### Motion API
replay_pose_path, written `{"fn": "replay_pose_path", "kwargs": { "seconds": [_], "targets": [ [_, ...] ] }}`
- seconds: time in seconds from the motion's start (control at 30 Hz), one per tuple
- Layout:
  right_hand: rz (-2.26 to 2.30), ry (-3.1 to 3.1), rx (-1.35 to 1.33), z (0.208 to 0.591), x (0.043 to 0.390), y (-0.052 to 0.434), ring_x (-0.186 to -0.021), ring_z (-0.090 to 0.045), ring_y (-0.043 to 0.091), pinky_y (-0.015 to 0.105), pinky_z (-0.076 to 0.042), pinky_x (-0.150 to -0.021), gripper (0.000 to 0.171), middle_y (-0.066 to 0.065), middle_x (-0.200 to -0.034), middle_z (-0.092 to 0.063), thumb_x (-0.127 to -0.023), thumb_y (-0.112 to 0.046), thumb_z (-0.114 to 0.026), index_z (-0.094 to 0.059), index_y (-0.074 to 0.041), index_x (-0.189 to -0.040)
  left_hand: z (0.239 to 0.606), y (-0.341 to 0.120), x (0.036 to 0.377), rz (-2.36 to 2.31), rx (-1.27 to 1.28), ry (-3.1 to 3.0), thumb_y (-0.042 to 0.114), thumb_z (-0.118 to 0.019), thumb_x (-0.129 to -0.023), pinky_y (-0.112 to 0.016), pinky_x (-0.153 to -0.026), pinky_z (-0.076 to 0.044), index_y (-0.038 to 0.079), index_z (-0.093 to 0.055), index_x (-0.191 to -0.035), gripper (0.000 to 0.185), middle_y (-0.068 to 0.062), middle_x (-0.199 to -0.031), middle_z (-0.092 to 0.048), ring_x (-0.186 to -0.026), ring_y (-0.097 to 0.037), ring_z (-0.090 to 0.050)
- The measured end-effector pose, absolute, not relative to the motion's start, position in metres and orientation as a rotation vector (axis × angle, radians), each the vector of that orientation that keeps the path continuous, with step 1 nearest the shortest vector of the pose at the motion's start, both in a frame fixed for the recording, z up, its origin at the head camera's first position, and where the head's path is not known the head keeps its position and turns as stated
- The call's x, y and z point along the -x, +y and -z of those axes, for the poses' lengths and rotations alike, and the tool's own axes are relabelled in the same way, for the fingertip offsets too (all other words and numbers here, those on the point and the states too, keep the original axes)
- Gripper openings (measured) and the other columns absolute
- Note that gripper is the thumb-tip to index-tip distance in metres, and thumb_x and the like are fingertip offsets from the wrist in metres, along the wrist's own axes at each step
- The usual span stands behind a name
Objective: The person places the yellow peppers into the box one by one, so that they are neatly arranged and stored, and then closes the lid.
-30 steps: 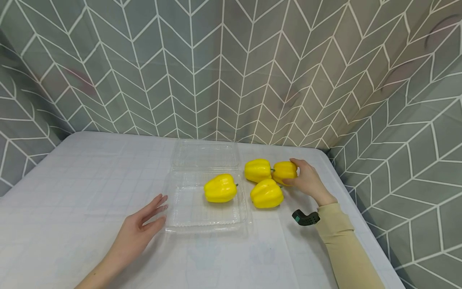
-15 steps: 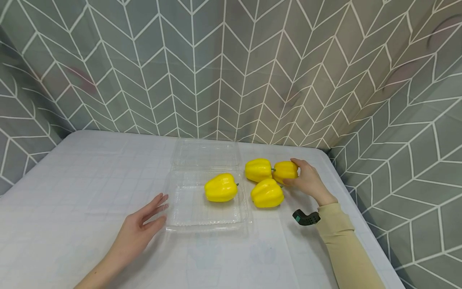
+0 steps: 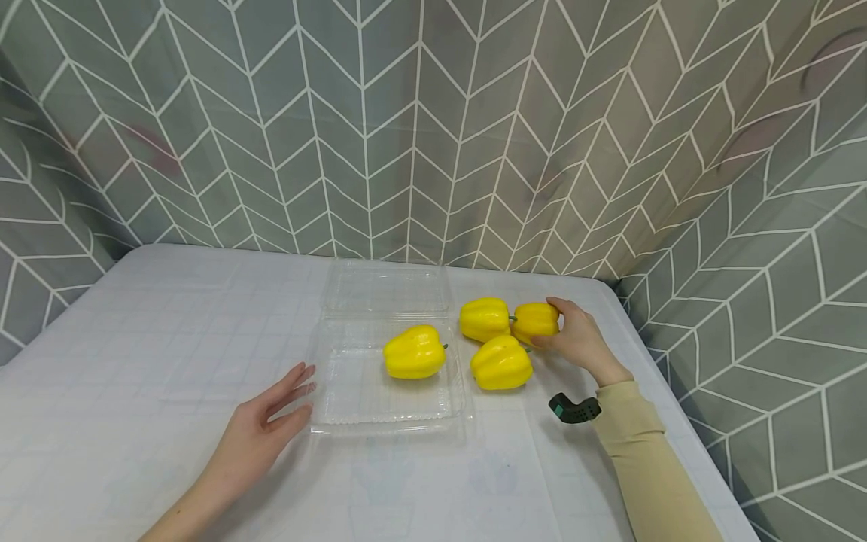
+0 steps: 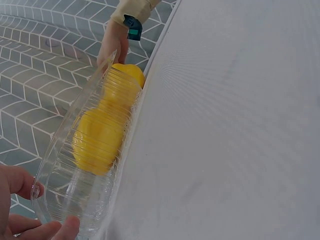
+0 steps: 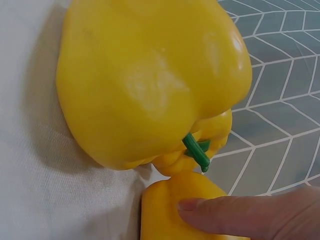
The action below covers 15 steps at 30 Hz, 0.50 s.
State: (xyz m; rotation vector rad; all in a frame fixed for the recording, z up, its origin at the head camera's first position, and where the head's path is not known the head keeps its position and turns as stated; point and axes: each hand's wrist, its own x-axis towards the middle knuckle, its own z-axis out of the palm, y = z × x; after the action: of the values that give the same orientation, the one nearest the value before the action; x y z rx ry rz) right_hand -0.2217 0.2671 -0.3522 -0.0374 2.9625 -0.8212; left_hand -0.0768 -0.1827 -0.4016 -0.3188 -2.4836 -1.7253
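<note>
Now right hand (image 3: 577, 336) gripping yellow pepper (image 3: 536, 319), left hand (image 3: 260, 430) touching clear tray (image 3: 352, 399)

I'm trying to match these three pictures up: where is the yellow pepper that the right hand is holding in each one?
Head: held pepper, far right of the cluster.
Left wrist: top centre, behind the clear tray.
Right wrist: bottom edge, under a fingertip.
Shared landmark: the right hand.
</note>
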Motion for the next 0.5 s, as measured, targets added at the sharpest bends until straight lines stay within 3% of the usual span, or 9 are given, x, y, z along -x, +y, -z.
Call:
{"fn": "replay_pose_path", "kwargs": {
  "seconds": [0.5],
  "targets": [
    [0.832, 2.955, -0.005, 0.3514, 0.2223, 0.2669, -0.136, -0.037, 0.049, 0.068, -0.032, -0.112, 0.083, 0.030, -0.150, -0.041, -0.087, -0.025, -0.078, -0.034, 0.005, -0.150, 0.4014, -0.1831, 0.0764, 1.736, 0.314, -2.480, 0.013, -0.063, -0.100, -0.009, -0.090, -0.050, 0.004, -0.038, -0.153, 0.059, -0.013, -0.148, -0.052, -0.122, 0.007, -0.055]
  ]
}}
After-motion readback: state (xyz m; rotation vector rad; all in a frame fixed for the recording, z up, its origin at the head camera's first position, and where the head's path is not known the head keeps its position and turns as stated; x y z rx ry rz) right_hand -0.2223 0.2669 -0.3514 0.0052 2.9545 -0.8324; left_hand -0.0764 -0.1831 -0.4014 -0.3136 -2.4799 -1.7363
